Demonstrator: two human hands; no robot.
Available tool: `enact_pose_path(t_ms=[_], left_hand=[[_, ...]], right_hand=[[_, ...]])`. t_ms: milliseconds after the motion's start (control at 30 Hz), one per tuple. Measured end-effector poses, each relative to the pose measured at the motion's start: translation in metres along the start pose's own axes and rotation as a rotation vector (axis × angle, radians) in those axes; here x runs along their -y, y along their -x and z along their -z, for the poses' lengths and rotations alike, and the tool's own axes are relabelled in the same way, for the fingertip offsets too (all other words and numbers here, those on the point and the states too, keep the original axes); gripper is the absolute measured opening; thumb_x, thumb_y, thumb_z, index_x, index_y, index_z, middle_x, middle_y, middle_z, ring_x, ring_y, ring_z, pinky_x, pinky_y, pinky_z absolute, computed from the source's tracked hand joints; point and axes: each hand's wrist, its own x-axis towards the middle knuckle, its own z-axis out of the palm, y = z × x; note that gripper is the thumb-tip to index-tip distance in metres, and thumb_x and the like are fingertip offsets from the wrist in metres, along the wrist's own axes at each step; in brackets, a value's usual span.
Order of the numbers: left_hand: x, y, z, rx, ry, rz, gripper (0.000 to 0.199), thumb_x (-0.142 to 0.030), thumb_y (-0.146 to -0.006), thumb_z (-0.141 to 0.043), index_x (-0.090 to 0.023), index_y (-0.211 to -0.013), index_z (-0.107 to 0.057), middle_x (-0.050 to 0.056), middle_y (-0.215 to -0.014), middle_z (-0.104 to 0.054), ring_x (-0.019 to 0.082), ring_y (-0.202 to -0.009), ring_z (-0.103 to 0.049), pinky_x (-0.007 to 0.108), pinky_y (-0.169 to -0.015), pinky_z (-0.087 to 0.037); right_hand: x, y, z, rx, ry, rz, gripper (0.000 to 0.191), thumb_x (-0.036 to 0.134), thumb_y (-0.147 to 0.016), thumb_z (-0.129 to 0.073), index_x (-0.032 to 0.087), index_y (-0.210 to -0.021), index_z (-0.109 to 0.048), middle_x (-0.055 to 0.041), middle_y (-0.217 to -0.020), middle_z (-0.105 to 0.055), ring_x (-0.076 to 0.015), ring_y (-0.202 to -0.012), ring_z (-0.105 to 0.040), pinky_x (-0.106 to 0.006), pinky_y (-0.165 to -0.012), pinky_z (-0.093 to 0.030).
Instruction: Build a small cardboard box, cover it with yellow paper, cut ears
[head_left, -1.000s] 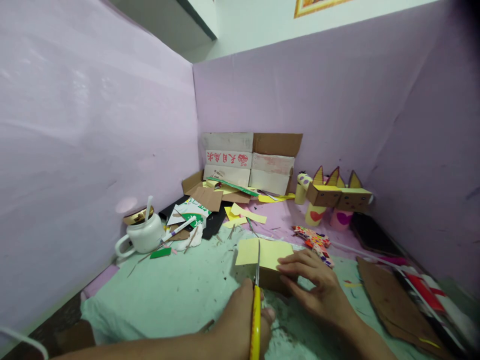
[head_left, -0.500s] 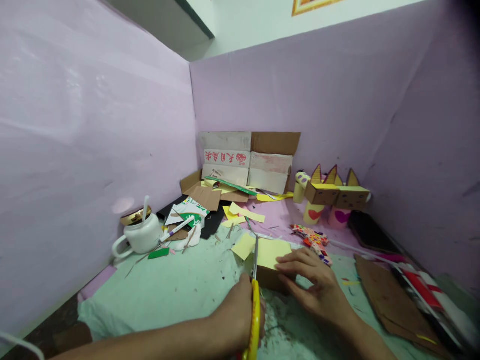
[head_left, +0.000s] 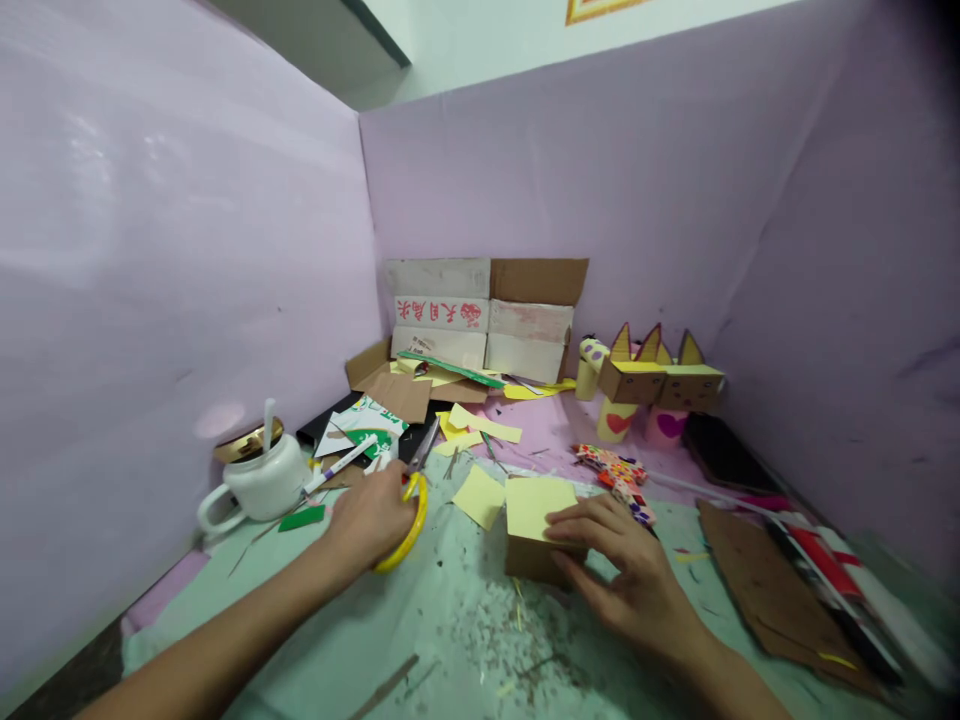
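Observation:
My left hand (head_left: pixel 375 515) is closed round the yellow-handled scissors (head_left: pixel 409 535), left of centre, with the blades pointing up and away toward the paper scraps. My right hand (head_left: pixel 611 555) holds the right side of a small cardboard box (head_left: pixel 536 560), its thumb on the front and its fingers over the top. Pale yellow paper (head_left: pixel 536 505) covers the top of that box. Beside it on the left lies a square of the same yellow paper (head_left: pixel 480 497).
A white mug (head_left: pixel 270 485) stands at the left near a marker (head_left: pixel 341 466). Behind are paper scraps and an opened carton (head_left: pixel 442 312). Cat-faced box figures (head_left: pixel 634 383) stand back right. Brown cardboard (head_left: pixel 772 590) lies at the right; small clippings dot the green cloth (head_left: pixel 315 610).
My left hand has moved left with the scissors, away from the box. My right hand stays on the box. The whole view has shifted slightly.

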Motion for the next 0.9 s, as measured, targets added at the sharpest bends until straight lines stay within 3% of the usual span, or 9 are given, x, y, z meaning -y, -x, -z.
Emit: enact_pose_path(t_ms=[200, 333, 400, 467, 533, 633, 700, 800, 900], left_hand=[[0.030, -0.019, -0.002, 0.006, -0.221, -0.005, 0.037, -0.029, -0.075, -0.050, -0.012, -0.107, -0.058, 0.021, -0.099, -0.066, 0.040, -0.097, -0.060, 0.045, -0.073, -0.045], [0.017, -0.013, 0.001, -0.042, -0.283, -0.042, 0.040, -0.029, -0.081, -0.042, -0.011, -0.114, -0.057, 0.020, -0.106, -0.064, 0.040, -0.098, -0.059, 0.049, -0.074, -0.045], [-0.001, -0.009, 0.003, -0.041, -0.025, -0.138, 0.041, -0.033, -0.082, -0.043, -0.016, -0.117, -0.056, 0.014, -0.105, -0.066, 0.033, -0.098, -0.060, 0.044, -0.078, -0.046], [-0.022, -0.007, 0.003, 0.087, 0.312, -0.230, 0.040, -0.038, -0.078, -0.050, -0.017, -0.111, -0.060, 0.009, -0.097, -0.067, 0.026, -0.091, -0.062, 0.037, -0.078, -0.048], [-0.041, -0.009, 0.000, 0.136, 0.536, -0.280, 0.036, -0.038, -0.074, -0.053, -0.017, -0.101, -0.063, 0.007, -0.091, -0.067, 0.023, -0.084, -0.062, 0.033, -0.071, -0.049], [-0.055, -0.016, -0.008, 0.075, 0.726, -0.278, 0.026, -0.037, -0.068, -0.056, -0.017, -0.084, -0.063, 0.005, -0.083, -0.065, 0.019, -0.074, -0.060, 0.030, -0.063, -0.049], [-0.055, -0.020, -0.017, 0.056, 0.856, -0.233, 0.025, -0.039, -0.065, -0.060, -0.017, -0.078, -0.061, 0.002, -0.076, -0.062, 0.017, -0.067, -0.058, 0.028, -0.059, -0.050], [-0.050, -0.024, -0.032, 0.210, 1.051, -0.101, 0.030, -0.043, -0.062, -0.066, -0.017, -0.073, -0.058, -0.001, -0.065, -0.057, 0.012, -0.053, -0.053, 0.026, -0.048, -0.049], [-0.049, -0.023, -0.046, 0.397, 1.166, -0.002, 0.033, -0.047, -0.064, -0.066, -0.016, -0.067, -0.055, -0.003, -0.055, -0.053, 0.009, -0.041, -0.045, 0.021, -0.036, -0.042]], right_hand=[[0.006, -0.003, 0.002, 0.010, 0.010, -0.041, 0.019, 0.007, -0.077, -0.058, 0.021, -0.089, -0.061, -0.0068, -0.088, -0.069, -0.0214, -0.082, -0.061, -0.035, -0.071, -0.050], [0.008, -0.004, 0.005, 0.040, -0.017, -0.092, 0.017, 0.012, -0.077, -0.062, 0.022, -0.091, -0.063, -0.0067, -0.091, -0.068, -0.0216, -0.084, -0.062, -0.036, -0.074, -0.050], [0.009, -0.004, 0.007, 0.029, -0.077, -0.133, 0.017, 0.019, -0.077, -0.065, 0.022, -0.094, -0.063, -0.0070, -0.094, -0.068, -0.0222, -0.088, -0.062, -0.037, -0.077, -0.050], [0.009, -0.004, 0.009, -0.018, -0.141, -0.184, 0.019, 0.023, -0.077, -0.067, 0.023, -0.096, -0.063, -0.0075, -0.098, -0.068, -0.0227, -0.092, -0.062, -0.037, -0.081, -0.049], [0.009, -0.004, 0.013, -0.072, -0.178, -0.231, 0.023, 0.024, -0.077, -0.069, 0.023, -0.099, -0.063, -0.0078, -0.102, -0.067, -0.0230, -0.097, -0.062, -0.037, -0.085, -0.048], [0.005, -0.005, 0.020, -0.123, -0.189, -0.299, 0.021, 0.024, -0.075, -0.070, 0.023, -0.096, -0.065, -0.0071, -0.104, -0.067, -0.0225, -0.099, -0.061, -0.036, -0.089, -0.046], [0.000, -0.006, 0.024, -0.158, -0.184, -0.426, 0.015, 0.026, -0.076, -0.067, 0.022, -0.091, -0.066, -0.0069, -0.100, -0.068, -0.0221, -0.096, -0.062, -0.036, -0.087, -0.047], [-0.007, -0.008, 0.022, -0.218, -0.272, -0.761, 0.022, 0.036, -0.077, -0.063, 0.019, -0.090, -0.066, -0.0070, -0.090, -0.067, -0.0203, -0.080, -0.063, -0.032, -0.066, -0.054], [-0.010, -0.011, 0.012, -0.181, -0.470, -1.023, 0.034, 0.047, -0.072, -0.064, 0.016, -0.085, -0.063, -0.0014, -0.065, -0.061, -0.0143, -0.052, -0.056, -0.023, -0.039, -0.046]])
